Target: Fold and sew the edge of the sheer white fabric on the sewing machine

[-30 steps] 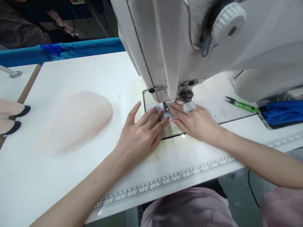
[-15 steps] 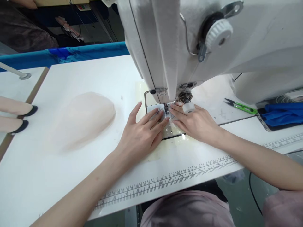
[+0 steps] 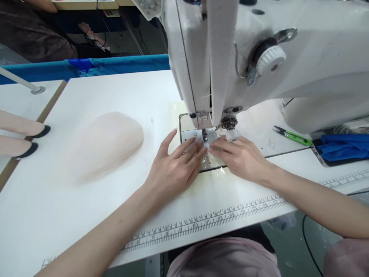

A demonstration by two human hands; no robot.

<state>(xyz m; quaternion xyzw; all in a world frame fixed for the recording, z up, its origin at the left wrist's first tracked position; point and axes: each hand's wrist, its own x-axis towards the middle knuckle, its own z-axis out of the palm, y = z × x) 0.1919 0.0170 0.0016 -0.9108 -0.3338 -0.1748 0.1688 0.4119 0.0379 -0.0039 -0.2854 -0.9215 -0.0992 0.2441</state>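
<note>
Beside the presser foot [image 3: 204,135] of a white sewing machine [image 3: 196,69], my left hand [image 3: 175,165] lies flat with its fingers spread and thumb apart. Its fingertips press on a small piece of thin sheer material [image 3: 206,144] over the metal needle plate [image 3: 206,165]. From the other side, my right hand [image 3: 245,156] reaches in with fingers drawn together, seemingly pinching the edge of that material. The two hands' fingertips nearly meet just in front of the foot. Most of the material is hidden under my fingers, so its shape cannot be made out.
A pale sheer fabric piece [image 3: 112,142] lies left on the white table [image 3: 155,96]. Green thread snips [image 3: 294,136] and blue cloth on a phone [image 3: 319,154] are at right. A ruler strip [image 3: 196,227] follows the front edge. Another person [image 3: 31,34] sits beyond.
My right hand's fingers, earlier spread flatter beside the foot, are now bunched together and slightly lower. My left hand stays nearly in place. The whole view has shifted a little.
</note>
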